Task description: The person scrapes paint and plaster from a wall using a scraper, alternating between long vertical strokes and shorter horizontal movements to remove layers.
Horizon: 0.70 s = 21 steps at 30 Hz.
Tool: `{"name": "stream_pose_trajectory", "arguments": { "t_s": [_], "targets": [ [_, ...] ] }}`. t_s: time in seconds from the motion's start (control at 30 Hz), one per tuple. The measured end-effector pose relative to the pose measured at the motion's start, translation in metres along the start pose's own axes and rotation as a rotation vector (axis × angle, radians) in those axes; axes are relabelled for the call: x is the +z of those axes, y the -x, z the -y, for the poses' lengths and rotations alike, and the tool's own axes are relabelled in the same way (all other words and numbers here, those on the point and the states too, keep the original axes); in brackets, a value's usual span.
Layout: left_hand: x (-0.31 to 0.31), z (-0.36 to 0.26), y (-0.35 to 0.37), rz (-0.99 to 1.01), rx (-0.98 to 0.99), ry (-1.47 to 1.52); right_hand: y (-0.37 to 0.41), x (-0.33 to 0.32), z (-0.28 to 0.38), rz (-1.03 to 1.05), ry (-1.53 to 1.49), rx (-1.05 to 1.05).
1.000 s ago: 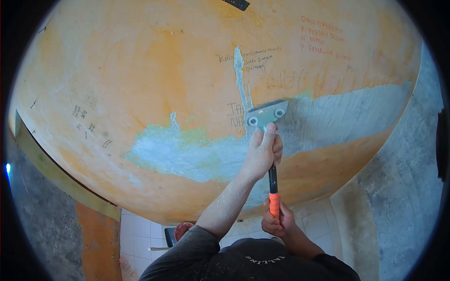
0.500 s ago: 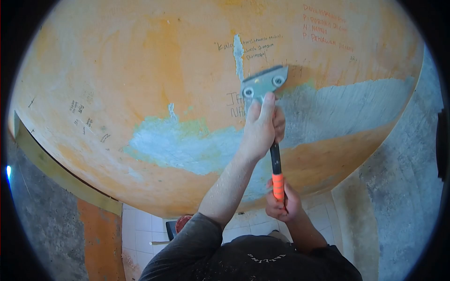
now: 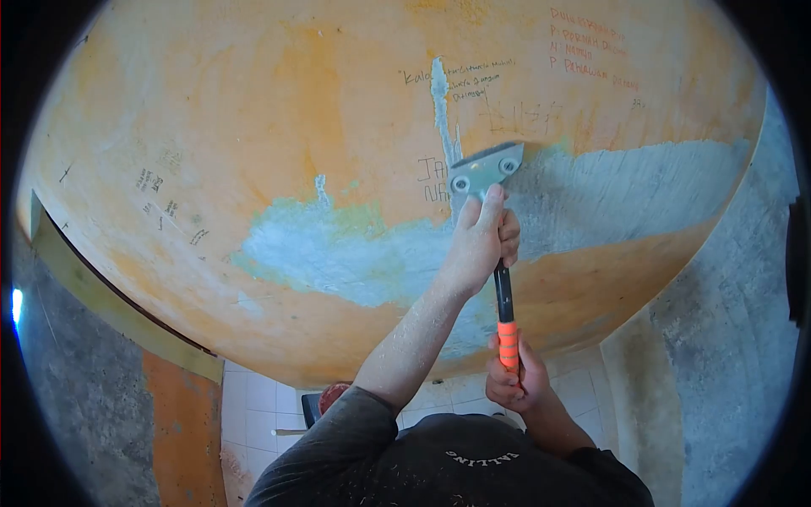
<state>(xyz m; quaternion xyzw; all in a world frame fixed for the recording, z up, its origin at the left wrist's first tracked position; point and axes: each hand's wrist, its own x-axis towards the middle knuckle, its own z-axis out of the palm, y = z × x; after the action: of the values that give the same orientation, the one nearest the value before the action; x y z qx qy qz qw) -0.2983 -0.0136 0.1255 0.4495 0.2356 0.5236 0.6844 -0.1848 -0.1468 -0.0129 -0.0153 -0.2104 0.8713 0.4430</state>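
We cannot read the tiny scribbles (image 3: 150,181) at left; the left hand (image 3: 479,245) hides part of the scraper (image 3: 486,171), and a sleeve (image 3: 351,427) partly covers a red round object (image 3: 334,395).

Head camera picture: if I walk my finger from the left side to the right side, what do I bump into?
Orange painted strip → dark red round thing → scraper → red writing → rough grey wall.

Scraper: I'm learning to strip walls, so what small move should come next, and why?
I'd probably push the scraper slightly up the wall: its blade edge faces upward with orange paint beyond it, the left hand grips near the blade, and the right hand holds the orange grip.
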Motion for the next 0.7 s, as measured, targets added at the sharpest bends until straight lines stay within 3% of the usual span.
{"name": "stream_pose_trajectory", "arguments": {
  "t_s": [0.23, 0.37, 0.5, 0.63, 0.7],
  "targets": [
    [0.006, -0.017, -0.014, 0.073, 0.089, -0.042, -0.011, 0.007, 0.012, 0.025, 0.057, 0.003],
    [-0.002, -0.001, -0.005, -0.013, 0.021, -0.101, -0.01, 0.0, 0.007, -0.025, 0.011, 0.017],
    [0.014, -0.04, -0.02, 0.038, 0.091, -0.113, -0.029, 0.023, 0.016, -0.047, 0.095, -0.013],
    [0.004, -0.019, -0.011, 0.027, 0.125, -0.168, -0.015, 0.01, 0.009, -0.134, 0.093, -0.004],
    [0.001, -0.01, -0.001, -0.02, 0.031, -0.116, -0.011, 0.004, 0.004, -0.095, 0.068, 0.016]
  ]
}}
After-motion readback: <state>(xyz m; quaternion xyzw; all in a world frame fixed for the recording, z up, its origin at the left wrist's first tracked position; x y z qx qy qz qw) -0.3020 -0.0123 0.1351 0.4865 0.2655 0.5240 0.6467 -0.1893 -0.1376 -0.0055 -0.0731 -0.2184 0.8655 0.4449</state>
